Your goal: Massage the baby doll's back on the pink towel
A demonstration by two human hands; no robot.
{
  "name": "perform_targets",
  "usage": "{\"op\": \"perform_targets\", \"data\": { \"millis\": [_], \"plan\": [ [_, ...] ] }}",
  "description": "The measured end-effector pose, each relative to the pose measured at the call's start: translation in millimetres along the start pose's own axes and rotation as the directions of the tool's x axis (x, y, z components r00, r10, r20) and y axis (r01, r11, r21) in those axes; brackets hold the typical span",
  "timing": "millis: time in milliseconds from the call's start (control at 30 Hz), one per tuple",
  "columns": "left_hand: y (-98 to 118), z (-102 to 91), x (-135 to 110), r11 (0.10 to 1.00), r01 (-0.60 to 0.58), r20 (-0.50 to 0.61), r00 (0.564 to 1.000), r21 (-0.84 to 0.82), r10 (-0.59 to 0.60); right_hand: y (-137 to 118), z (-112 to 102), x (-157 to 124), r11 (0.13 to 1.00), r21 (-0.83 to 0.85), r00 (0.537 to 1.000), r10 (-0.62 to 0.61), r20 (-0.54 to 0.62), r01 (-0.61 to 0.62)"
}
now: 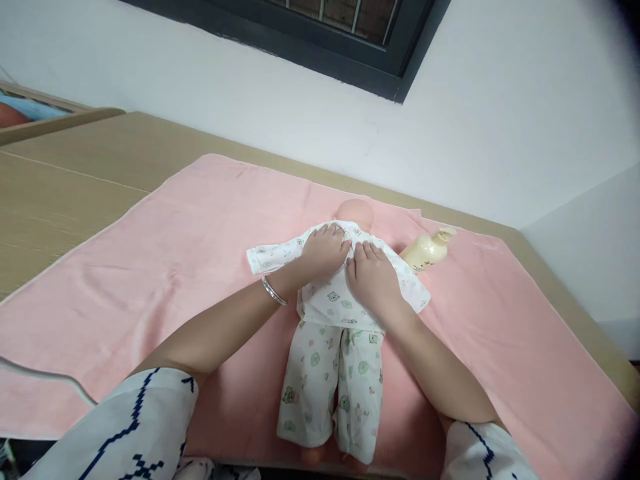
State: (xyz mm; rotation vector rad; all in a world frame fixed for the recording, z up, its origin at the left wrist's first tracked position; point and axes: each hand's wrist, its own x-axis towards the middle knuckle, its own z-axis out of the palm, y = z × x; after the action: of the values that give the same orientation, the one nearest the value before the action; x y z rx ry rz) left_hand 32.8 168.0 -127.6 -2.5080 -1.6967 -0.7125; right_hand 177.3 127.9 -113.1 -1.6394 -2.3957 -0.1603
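A baby doll lies on its back, its head toward the wall. It wears a white patterned top and matching trousers; the feet just show below the hems. My left hand rests flat on the left side of the doll's chest, fingers stretched toward the neck. Beside it, my right hand lies flat on the other side of the chest. The two hands are close together near the top's front. Whatever lies under the palms is hidden.
A pink blanket covers much of the wooden table. Right of the doll lies a cream pump bottle, tilted on its side. A pale cable crosses the left front. Behind stand the white wall and a dark window frame.
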Motion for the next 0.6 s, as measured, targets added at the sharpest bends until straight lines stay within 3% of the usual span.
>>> {"op": "perform_targets", "data": {
  "millis": [167, 267, 467, 600],
  "plan": [
    [21, 3.3, -11, 0.984, 0.158, 0.032, 0.986, 0.085, -0.161, 8, 1, 9, 0.998, 0.066, 1.0, 0.012, -0.008, -0.011],
    [33, 0.7, -18, 0.986, 0.134, 0.046, 0.989, 0.095, -0.139, 20, 5, 21, 0.99, 0.143, 1.0, 0.004, 0.004, -0.005],
    [6, 1.9, -4, 0.999, 0.004, 0.065, 0.998, -0.042, -0.001, 6, 0, 9, 0.979, 0.194, 0.992, 0.044, 0.118, -0.066],
    [2, 7.7, -2, 0.996, 0.073, 0.051, 0.996, -0.047, -0.071, 3, 1, 6, 0.978, 0.201, 0.995, 0.034, 0.096, -0.052]
  ]
}}
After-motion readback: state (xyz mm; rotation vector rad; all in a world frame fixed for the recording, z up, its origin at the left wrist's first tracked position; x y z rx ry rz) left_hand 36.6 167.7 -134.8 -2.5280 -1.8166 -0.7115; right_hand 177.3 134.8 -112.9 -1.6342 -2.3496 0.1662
